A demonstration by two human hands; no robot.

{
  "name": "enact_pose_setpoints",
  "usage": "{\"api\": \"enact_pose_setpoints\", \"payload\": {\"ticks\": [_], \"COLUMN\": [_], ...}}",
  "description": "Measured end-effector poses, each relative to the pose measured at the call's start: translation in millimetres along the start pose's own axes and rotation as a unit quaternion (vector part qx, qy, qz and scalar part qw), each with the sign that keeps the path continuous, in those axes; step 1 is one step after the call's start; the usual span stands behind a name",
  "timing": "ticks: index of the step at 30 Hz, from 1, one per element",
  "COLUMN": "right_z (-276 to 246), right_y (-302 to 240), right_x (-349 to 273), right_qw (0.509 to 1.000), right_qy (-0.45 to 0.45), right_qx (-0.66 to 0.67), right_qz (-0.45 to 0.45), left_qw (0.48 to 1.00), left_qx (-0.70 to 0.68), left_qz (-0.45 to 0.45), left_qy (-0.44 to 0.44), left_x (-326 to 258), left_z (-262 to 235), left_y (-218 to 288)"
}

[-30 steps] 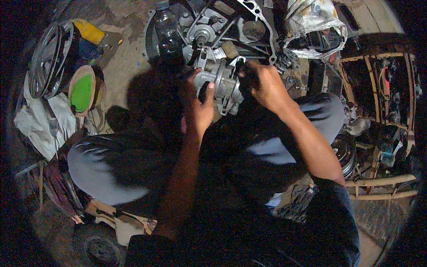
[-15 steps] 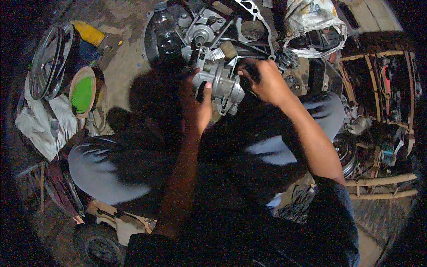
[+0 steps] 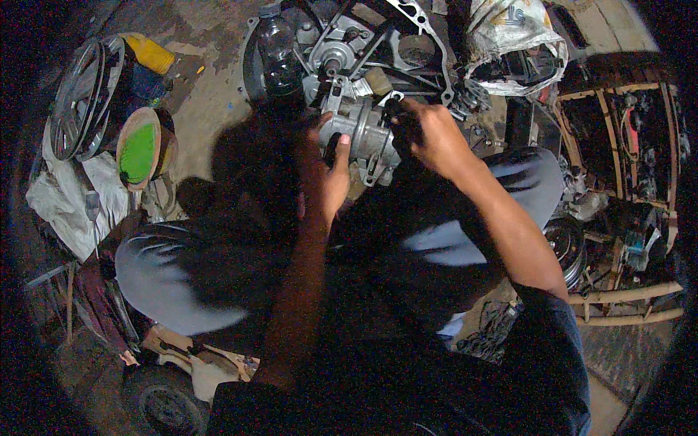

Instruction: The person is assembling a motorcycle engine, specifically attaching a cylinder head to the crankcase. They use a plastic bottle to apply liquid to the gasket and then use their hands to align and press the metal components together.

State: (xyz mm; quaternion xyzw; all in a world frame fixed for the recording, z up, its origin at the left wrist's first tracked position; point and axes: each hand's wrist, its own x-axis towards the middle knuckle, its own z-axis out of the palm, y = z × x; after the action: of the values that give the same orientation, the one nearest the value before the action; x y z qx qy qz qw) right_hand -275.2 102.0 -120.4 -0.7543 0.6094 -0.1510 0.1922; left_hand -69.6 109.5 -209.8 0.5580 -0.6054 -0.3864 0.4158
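Upper centre of frame: grey metal engine part (image 3: 363, 138) held over the lap | left hand (image 3: 326, 174) grasps its left side, thumb up | right hand (image 3: 429, 134) clenched around its right end | green-topped tin (image 3: 142, 149) at upper left | plastic bottle (image 3: 276, 54) just above the part

A bare, stained concrete floor (image 3: 211, 94) carries everything here. At its upper left a shiny wheel rim (image 3: 87, 98) stands on edge beside a yellow container (image 3: 149, 52), with a round tin with a green lid (image 3: 139, 152) just below and crumpled white cloth (image 3: 62, 200) spread under them. A dark plastic bottle (image 3: 276, 47) stands upright near the top, just beside a grey engine casing (image 3: 349, 51). On the right sits a wooden crate (image 3: 618, 152) of small parts, and a white plastic bag (image 3: 516, 40) lies above it.
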Motion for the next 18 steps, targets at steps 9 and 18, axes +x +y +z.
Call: {"api": "enact_pose_setpoints", "payload": {"ticks": [9, 18], "right_z": [-17.3, 4.7], "right_y": [4.7, -19.5], "right_x": [-20.9, -47.8], "right_qw": [0.977, 0.901], "right_qy": [0.093, 0.06], "right_qx": [0.113, 0.382], "right_qz": [0.158, 0.197], "left_qw": [0.997, 0.951], "left_qx": [0.023, -0.196], "left_qz": [-0.037, -0.174], "left_qy": [0.07, -0.162], "left_x": [-10.1, -27.6], "left_z": [5.1, 18.3], "left_y": [1.4, 36.2]}}
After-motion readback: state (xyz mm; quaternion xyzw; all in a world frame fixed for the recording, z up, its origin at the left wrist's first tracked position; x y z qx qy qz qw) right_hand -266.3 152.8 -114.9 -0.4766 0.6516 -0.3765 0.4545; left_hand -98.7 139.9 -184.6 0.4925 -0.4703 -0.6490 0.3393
